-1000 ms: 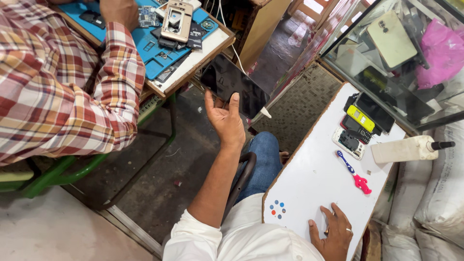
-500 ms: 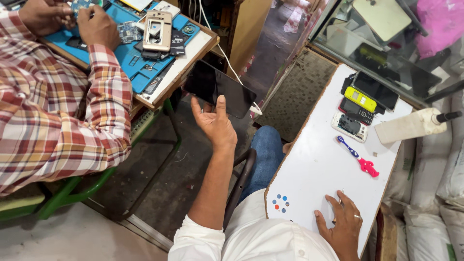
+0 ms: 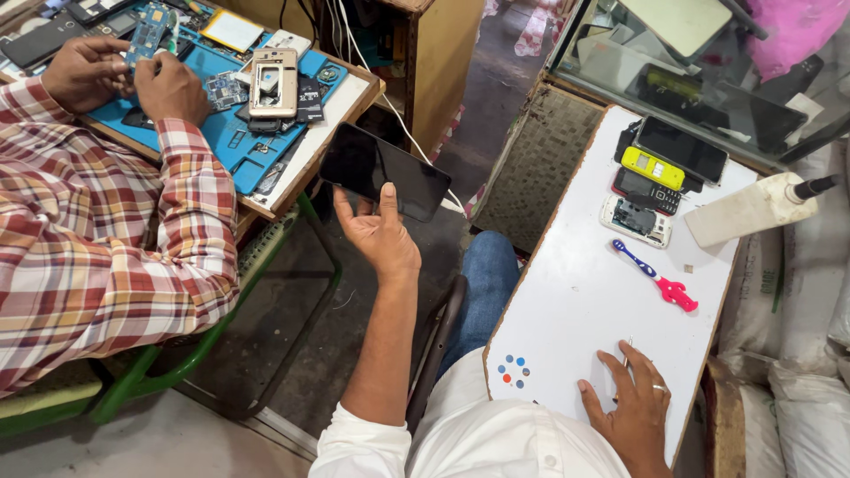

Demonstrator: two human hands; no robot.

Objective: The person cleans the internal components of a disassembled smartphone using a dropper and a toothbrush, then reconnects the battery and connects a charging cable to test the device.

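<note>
Beside white table (image 3: 584,292), right hand (image 3: 633,416) is lying flat, fingers spread, while left hand (image 3: 381,235) is pinching thin, slippery, breakable black smartphone (image 3: 385,173) by its lower edge.

The person wears a white shirt (image 3: 469,443) with the sleeves rolled up above the elbow, the left cuff bunched into a thick fold. Blue denim trousers (image 3: 482,283) cover the knee. Both forearms are bare. The right hand (image 3: 633,412) carries a thin metal ring on one finger; the left hand (image 3: 381,235) wears nothing.
</note>
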